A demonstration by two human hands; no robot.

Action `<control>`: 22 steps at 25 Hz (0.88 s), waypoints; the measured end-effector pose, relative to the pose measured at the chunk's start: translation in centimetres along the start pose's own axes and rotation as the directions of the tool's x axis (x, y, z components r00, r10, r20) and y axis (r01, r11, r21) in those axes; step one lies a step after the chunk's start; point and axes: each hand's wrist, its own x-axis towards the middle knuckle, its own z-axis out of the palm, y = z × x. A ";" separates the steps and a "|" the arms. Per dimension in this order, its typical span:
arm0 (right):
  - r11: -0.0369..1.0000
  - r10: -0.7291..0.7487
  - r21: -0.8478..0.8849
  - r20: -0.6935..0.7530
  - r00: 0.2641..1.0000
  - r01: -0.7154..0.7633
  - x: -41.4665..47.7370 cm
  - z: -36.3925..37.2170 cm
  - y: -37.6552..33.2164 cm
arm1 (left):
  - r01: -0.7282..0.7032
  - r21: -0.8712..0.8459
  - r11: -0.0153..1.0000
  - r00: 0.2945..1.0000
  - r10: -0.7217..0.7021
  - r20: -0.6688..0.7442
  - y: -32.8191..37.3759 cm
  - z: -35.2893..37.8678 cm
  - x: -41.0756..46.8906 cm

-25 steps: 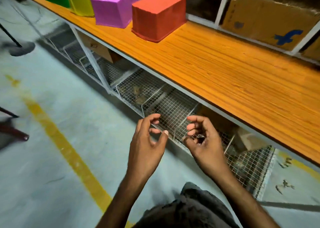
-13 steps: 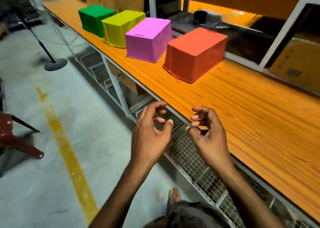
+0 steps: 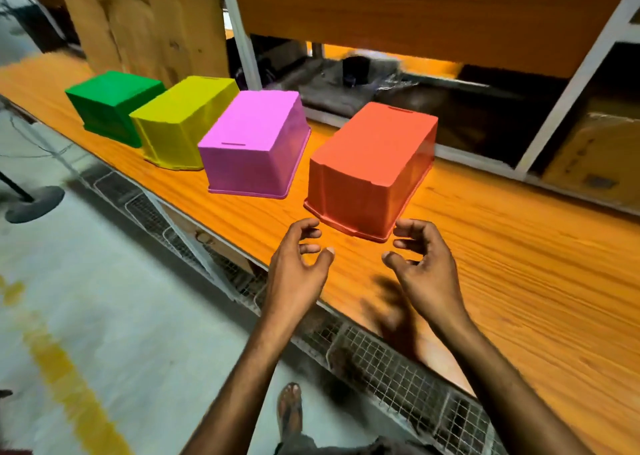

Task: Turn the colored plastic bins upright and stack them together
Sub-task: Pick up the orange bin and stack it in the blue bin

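Several plastic bins lie upside down in a row on the orange wooden table (image 3: pixel 519 281): a green bin (image 3: pixel 110 104) farthest left, then a yellow bin (image 3: pixel 180 118), a pink bin (image 3: pixel 252 139) and a red bin (image 3: pixel 374 163) nearest me. My left hand (image 3: pixel 298 267) hovers just short of the red bin's near left corner, fingers curled apart, holding nothing. My right hand (image 3: pixel 422 264) hovers by its near right corner, also empty with fingers apart. Neither hand touches the bin.
A shelf unit with white posts (image 3: pixel 242 39) and cardboard boxes (image 3: pixel 595 149) rises behind the table. Wire mesh baskets (image 3: pixel 398 368) hang under the tabletop. A fan stand base (image 3: pixel 34 201) sits on the concrete floor at left, beside a yellow floor line (image 3: pixel 69 385).
The view has tilted up and closer to the table. Both hands have moved forward from over the floor and mesh baskets to just in front of the red bin, still empty.
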 end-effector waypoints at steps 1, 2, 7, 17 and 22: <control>1.000 0.022 -0.016 -0.036 0.999 -0.023 1.0 1.2 0.7 | 0.004 0.002 1.000 0.999 -0.004 0.036 -1.0 0.0 2.3; 0.999 0.041 -0.027 -0.078 0.996 -0.044 1.8 2.2 1.1 | 0.003 0.009 1.000 0.997 -0.004 0.071 -1.9 -0.1 4.3; 0.993 0.108 -0.003 -0.365 0.925 -0.117 6.3 6.0 0.3 | -0.067 -0.049 0.997 0.981 0.075 0.177 -2.8 -1.3 13.9; 0.907 0.403 0.070 -0.433 0.806 -0.416 15.3 8.2 -1.5 | 0.094 0.005 0.996 0.943 -0.091 0.322 -1.6 0.8 25.5; 0.935 0.349 0.093 -0.412 0.842 -0.342 15.9 8.4 -2.6 | 0.074 -0.085 0.994 0.934 -0.039 0.356 -2.9 1.6 27.5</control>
